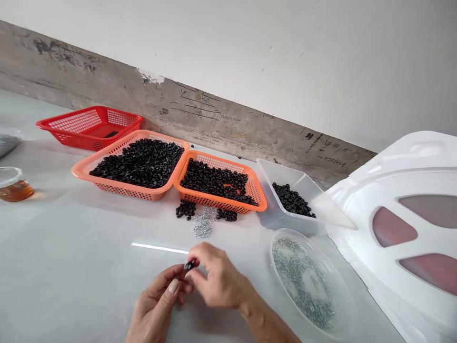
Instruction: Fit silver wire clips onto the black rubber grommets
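Near the front of the table, a small glossy black part (189,265) is pinched between the thumb and forefinger of my right hand (217,278). My left hand (157,300) meets it from the left, fingers curled and thumb pressed in; whatever lies in that pinch is too small or hidden to name. Just beyond the hands is a loose pile of tiny silvery balls (203,225). Small piles of black ring-shaped parts lie on either side of it, a left pile (185,208) and a right pile (227,216).
An orange basket (262,197), a larger peach basket (80,170) and a clear bin (267,221) hold black parts. A red basket (64,125) stands behind. At right are a round clear tray (276,267) of silvery bits and a white moulded panel (385,181). A cup of amber liquid (16,190) stands left.
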`<state>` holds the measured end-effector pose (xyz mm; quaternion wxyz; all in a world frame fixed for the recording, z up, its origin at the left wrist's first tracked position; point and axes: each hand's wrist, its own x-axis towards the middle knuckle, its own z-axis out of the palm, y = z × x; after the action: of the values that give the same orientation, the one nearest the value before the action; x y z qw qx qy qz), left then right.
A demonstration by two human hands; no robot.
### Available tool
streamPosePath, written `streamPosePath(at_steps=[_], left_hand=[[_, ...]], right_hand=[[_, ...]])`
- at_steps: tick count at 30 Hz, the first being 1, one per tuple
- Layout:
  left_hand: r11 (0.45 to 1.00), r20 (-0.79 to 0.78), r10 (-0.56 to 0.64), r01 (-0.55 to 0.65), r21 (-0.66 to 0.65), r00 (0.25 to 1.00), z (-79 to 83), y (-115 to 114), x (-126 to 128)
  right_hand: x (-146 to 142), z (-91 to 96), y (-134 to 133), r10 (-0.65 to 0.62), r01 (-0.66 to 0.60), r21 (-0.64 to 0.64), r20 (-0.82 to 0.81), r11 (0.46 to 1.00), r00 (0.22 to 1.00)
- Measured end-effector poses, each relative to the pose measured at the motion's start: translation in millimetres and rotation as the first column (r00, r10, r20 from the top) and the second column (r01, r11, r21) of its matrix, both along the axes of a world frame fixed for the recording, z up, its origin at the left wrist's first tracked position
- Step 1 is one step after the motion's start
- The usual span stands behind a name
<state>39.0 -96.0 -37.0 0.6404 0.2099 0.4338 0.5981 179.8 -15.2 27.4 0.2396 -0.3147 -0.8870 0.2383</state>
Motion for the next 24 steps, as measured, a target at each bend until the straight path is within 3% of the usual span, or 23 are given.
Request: streamPosePath(at_steps=[2, 5, 11, 14, 16, 18, 20, 24], left_hand=[[1.0, 0.108, 0.008, -0.009, 0.011, 0.994, 4.8, 1.5, -2.5], [1.0, 0.186, -0.002, 0.003, -0.002, 0.983, 13.4, 2.7, -3.9], [0.999, 0.239, -0.022, 0.028, -0.024, 0.971, 17.8, 3.2, -4.7], [0.998, 0.245, -0.034, 0.045, -0.039, 0.969, 18.7, 2.7, -5.4], [0.998, 0.247, -0.037, 0.05, -0.044, 0.968, 19.9, 2.4, -5.7], [0.998, 0.254, -0.032, 0.046, -0.051, 0.967, 20.9, 2.1, -5.7], [0.998, 0.259, -0.01, 0.027, -0.062, 0.966, 21.2, 1.7, -5.6], [0.998, 0.255, 0.011, 0.006, -0.067, 0.967, 20.5, 0.6, -5.4]], right_hand=[[-10.0, -3.2, -11.1, 0.126, -0.126, 0.078, 0.012, 0.989, 0.992], [-14.3, -7.4, -15.4, 0.179, -0.18, 0.112, 0.019, 0.977, 0.984], [-4.9, 0.9, -7.0, 0.18, -0.185, -0.068, -0.07, 0.98, 0.981], [9.1, -4.2, 9.9, -0.027, 0.022, -0.12, -0.037, 0.993, 0.999], [20.8, -14.7, 25.5, -0.285, 0.285, -0.031, 0.005, 0.958, 0.958], [30.7, -27.0, 39.9, -0.424, 0.42, 0.082, 0.033, 0.904, 0.905], [35.9, -36.8, 49.1, -0.438, 0.429, 0.113, 0.063, 0.896, 0.897], [31.6, -44.2, 51.0, -0.363, 0.356, 0.085, 0.096, 0.931, 0.927]])
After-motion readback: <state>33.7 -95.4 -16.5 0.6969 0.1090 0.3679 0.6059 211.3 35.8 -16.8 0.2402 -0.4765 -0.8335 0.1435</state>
